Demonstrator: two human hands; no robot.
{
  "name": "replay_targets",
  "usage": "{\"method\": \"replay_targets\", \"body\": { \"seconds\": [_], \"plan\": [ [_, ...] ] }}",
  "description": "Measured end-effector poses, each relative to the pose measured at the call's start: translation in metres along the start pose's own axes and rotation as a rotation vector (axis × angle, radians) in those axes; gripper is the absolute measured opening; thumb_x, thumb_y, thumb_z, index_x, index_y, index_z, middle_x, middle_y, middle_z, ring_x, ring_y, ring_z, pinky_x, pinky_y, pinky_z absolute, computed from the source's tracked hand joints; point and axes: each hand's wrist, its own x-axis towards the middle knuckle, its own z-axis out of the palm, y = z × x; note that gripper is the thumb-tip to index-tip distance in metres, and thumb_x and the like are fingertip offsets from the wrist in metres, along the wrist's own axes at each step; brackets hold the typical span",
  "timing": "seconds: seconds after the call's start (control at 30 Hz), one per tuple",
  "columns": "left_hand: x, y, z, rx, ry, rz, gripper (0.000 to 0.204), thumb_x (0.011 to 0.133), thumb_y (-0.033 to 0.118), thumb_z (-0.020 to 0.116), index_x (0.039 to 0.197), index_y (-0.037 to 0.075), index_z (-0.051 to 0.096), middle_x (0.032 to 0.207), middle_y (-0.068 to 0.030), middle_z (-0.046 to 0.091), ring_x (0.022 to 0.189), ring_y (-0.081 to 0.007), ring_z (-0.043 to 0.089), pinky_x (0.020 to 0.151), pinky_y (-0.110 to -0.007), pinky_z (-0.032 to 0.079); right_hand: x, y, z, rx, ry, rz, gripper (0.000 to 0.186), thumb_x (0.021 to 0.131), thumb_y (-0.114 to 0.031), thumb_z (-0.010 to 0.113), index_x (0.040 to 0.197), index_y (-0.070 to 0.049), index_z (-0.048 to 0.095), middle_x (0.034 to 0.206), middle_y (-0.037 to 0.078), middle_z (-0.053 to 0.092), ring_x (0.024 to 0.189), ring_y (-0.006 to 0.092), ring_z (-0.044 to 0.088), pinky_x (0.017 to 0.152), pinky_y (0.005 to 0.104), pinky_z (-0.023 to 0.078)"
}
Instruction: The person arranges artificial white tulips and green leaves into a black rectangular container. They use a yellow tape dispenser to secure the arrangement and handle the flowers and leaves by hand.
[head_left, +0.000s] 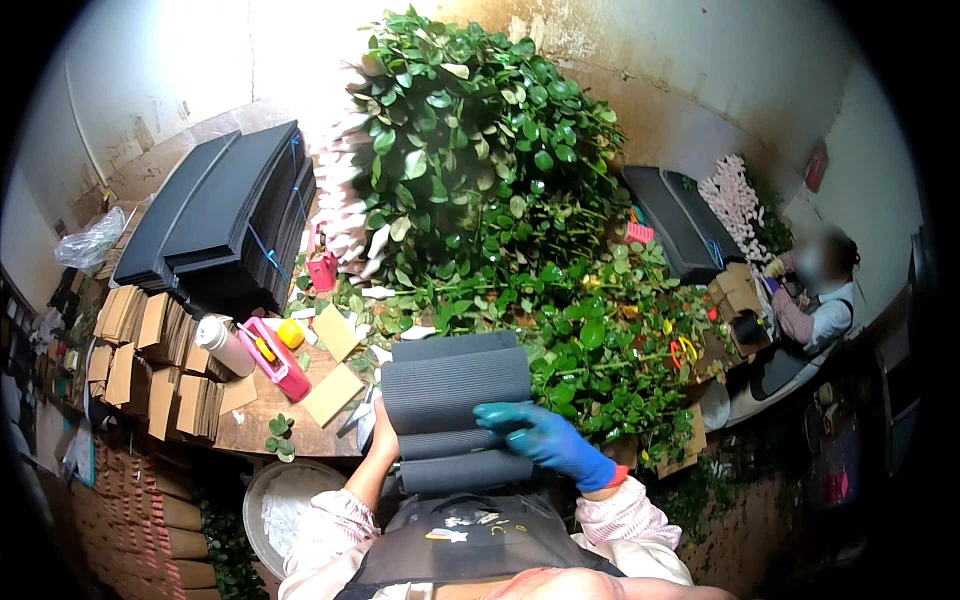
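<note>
A dark grey corrugated sheet (450,393), bent into several ridged panels, is in front of my body at the table's near edge. My left hand (384,432), bare, grips its left side; most of those fingers are hidden behind it. On the right side, my right hand (545,440) wears a blue glove, with its fingers stretched out over the ridged surface and touching it or close above it. Just beyond the sheet lie green leafy stems (600,340). Left of it, metal blades (358,430) show beside my left hand.
A tall stack of leafy stems (480,150) rises at the back. At left are flat dark sheets (215,210), folded cardboard (190,400), a pale bottle (225,345) and a pink holder (275,360). A bin (262,510) stands below the table. Another person (825,300) sits far right.
</note>
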Motion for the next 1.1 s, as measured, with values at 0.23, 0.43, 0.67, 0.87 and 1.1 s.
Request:
{"method": "replay_targets", "body": {
  "seconds": [0.23, 0.43, 0.67, 0.87, 1.1],
  "plan": [
    [-0.004, -0.001, -0.024, 0.059, -0.187, 0.209, 0.039, 0.091, 0.008, 0.069, 0.130, 0.010, 0.062, 0.102, -0.0098, 0.058, 0.095, -0.0253, 0.059, 0.095, -0.032, 0.048, 0.087, 0.076, 0.001, -1.307, -0.067, 0.095, 0.047, 0.076, -0.050, 0.079, 0.103, -0.014, 0.066, 0.105, 0.012, 0.063, 0.098, 0.0325, 0.064, 0.083, 0.0489, 0.051],
    [0.004, 0.065, -0.042, 0.640, -0.325, 0.763, 0.033, 0.089, 0.012, 0.073, 0.121, 0.006, 0.068, 0.114, -0.0156, 0.069, 0.107, -0.0322, 0.067, 0.089, -0.040, 0.056, 0.106, 0.082, 0.009, -1.321, -0.161, 0.306, 0.058, 0.077, -0.057, 0.077, 0.115, -0.015, 0.066, 0.114, 0.014, 0.064, 0.106, 0.0337, 0.065, 0.090, 0.0510, 0.051],
    [0.015, 0.044, -0.027, 0.991, -0.414, 0.817, 0.076, 0.094, 0.054, 0.058, 0.147, 0.001, 0.046, 0.150, -0.0158, 0.049, 0.138, -0.0306, 0.046, 0.113, -0.053, 0.038, 0.122, 0.083, 0.010, -1.357, -0.320, 0.020, 0.044, 0.078, -0.046, 0.076, 0.103, -0.011, 0.067, 0.100, 0.013, 0.065, 0.093, 0.0331, 0.065, 0.080, 0.0477, 0.052],
    [0.016, 0.026, -0.038, 0.913, -0.385, 0.846, 0.068, 0.091, 0.049, 0.063, 0.136, -0.002, 0.056, 0.150, -0.0167, 0.049, 0.138, -0.0315, 0.046, 0.115, -0.051, 0.034, 0.150, 0.104, 0.029, -1.273, -0.468, -0.152, 0.029, 0.083, -0.037, 0.071, 0.091, -0.009, 0.068, 0.091, 0.015, 0.069, 0.083, 0.0366, 0.068, 0.072, 0.0478, 0.055],
    [0.013, -0.071, -0.044, 0.632, -0.360, 0.730, 0.049, 0.091, 0.039, 0.064, 0.130, 0.009, 0.061, 0.135, -0.0157, 0.059, 0.125, -0.0351, 0.055, 0.111, -0.050, 0.040, 0.236, 0.087, 0.176, -1.091, -0.442, -0.383, 0.041, 0.092, -0.040, 0.065, 0.123, -0.012, 0.065, 0.116, 0.016, 0.068, 0.098, 0.0343, 0.067, 0.086, 0.0435, 0.054]
  ]
}}
